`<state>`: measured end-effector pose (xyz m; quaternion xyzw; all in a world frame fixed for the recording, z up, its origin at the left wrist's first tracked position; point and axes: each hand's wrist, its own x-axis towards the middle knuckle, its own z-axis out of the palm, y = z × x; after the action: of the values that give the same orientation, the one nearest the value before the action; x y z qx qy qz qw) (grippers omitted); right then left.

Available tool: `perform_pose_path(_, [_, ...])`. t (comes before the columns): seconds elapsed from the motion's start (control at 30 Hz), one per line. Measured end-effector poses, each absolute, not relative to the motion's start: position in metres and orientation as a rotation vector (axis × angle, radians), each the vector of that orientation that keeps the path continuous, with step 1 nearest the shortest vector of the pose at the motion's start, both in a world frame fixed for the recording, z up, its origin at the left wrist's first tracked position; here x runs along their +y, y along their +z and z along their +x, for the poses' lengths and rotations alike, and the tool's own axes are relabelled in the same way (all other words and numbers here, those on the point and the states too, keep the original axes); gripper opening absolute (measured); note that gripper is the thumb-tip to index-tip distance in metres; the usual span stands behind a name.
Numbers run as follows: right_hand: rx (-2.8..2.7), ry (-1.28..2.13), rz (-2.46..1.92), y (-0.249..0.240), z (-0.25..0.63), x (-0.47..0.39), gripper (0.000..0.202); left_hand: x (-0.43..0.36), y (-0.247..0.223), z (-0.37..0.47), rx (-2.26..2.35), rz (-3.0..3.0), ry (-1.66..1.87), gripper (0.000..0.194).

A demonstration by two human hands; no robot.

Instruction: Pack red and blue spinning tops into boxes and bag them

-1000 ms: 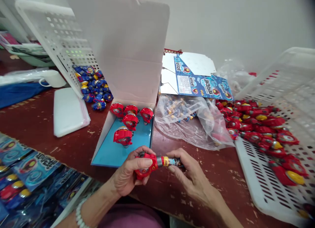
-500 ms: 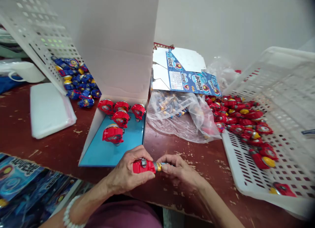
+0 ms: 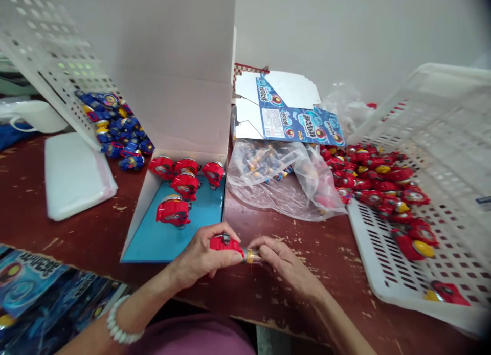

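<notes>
My left hand (image 3: 194,258) is closed around a red plastic toy (image 3: 222,242) with a small dark piece on top. A grey neck at the toy's right end meets a small clear-and-yellow tube (image 3: 253,256). The fingertips of my right hand (image 3: 286,263) pinch the tube's far end, and they partly hide it. Just beyond my left hand, several similar red toys (image 3: 173,211) stand upright on the blue insert (image 3: 149,248) of an open cardboard box (image 3: 184,89).
On the right, a white basket (image 3: 364,258) holds many red toys (image 3: 383,168). Blue toys (image 3: 130,132) lie by a tilted basket (image 3: 46,73) at left, near stacked clear bags (image 3: 76,176) and a white mug (image 3: 38,117). A plastic bag (image 3: 284,191) and flattened printed cartons (image 3: 295,125) lie behind my hands.
My left hand has shifted slightly right and turned the red toy a little. My right fingers have moved to the tube's outer end, so more of the tube shows.
</notes>
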<state>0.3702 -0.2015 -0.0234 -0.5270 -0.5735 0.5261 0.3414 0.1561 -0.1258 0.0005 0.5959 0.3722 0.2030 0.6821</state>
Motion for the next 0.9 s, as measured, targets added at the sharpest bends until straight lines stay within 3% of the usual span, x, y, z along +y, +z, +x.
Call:
perform_pose_path(0.1, [-1.663, 1.028, -1.441, -0.017, 0.37, -0.205, 0.029, -0.126, -0.006, 0.158, 0.845, 1.117, 0.476, 0.043])
perform_pose_path(0.17, [-1.582, 1.137, -1.423, -0.02, 0.371, -0.205, 0.03, -0.129, -0.006, 0.161, 0.836, 1.257, 0.512, 0.037])
perform_pose_path(0.3, [-1.22, 1.687, -1.329, -0.031, 0.384, -0.2, 0.05, -0.138, -0.004, 0.171, 0.788, 1.779, 0.621, 0.02])
perform_pose_path(0.47, [-1.231, 1.49, -1.285, -0.029, 0.401, -0.201, 0.047, -0.15, -0.01, 0.186, 1.028, 1.347, 0.523, 0.04])
perform_pose_path(0.63, [-1.324, 1.497, -1.38, -0.026, 0.417, -0.205, 0.062, -0.153, -0.022, 0.197, 0.777, 1.714, 0.792, 0.02])
perform_pose_path(0.7, [-1.323, 1.346, -1.504, -0.021, 0.442, -0.201, 0.059, -0.152, -0.033, 0.202, 0.73, 1.905, 0.834, 0.018])
perform_pose_path(0.9, [-0.773, 0.338, -2.066, -0.014, 0.572, -0.154, 0.046, -0.155, -0.081, 0.205, 0.888, 2.196, 0.736, 0.022])
